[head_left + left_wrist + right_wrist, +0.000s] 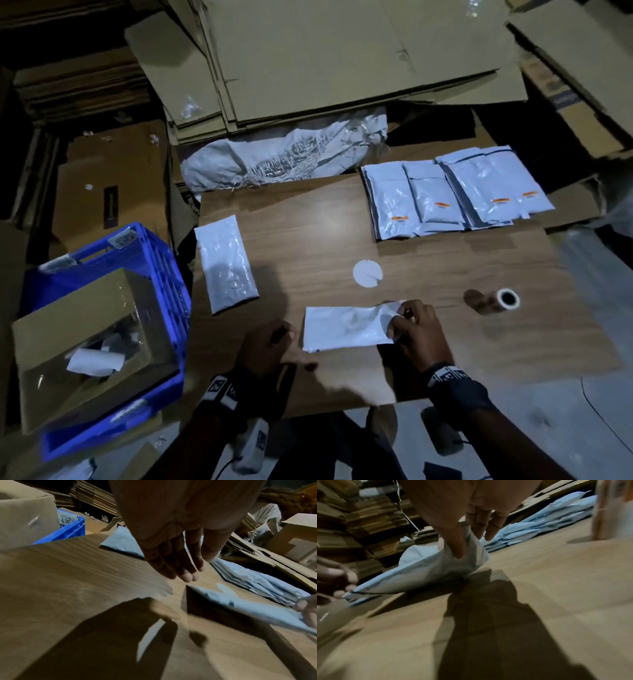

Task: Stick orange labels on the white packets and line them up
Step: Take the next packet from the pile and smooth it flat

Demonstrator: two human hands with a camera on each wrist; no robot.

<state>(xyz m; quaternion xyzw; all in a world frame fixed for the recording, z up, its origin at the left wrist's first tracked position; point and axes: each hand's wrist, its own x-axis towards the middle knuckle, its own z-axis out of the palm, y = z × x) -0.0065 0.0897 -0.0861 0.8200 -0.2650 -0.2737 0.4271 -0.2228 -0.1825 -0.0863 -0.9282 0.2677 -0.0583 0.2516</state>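
Observation:
A white packet (pixel 342 329) lies crosswise near the table's front edge, with no orange label showing on it. My right hand (pixel 400 318) pinches its right end and lifts it; in the right wrist view the thumb presses the crumpled packet (pixel 428 574) against the fingers of that hand (pixel 467 543). My left hand (pixel 274 342) hovers by the packet's left end with its fingers straight and holds nothing (pixel 185 574). Several packets with orange labels (pixel 455 195) lie in an overlapping row at the back right. A roll of labels (pixel 507 299) lies to the right of my right hand.
Another unlabelled white packet (pixel 226 263) lies at the table's left edge. A white paper disc (pixel 367 273) sits mid-table. Left of the table a blue crate (pixel 154 267) holds a cardboard box (pixel 85 342). A grey sack (pixel 284 154) and flat cardboard sheets (pixel 342 61) lie behind.

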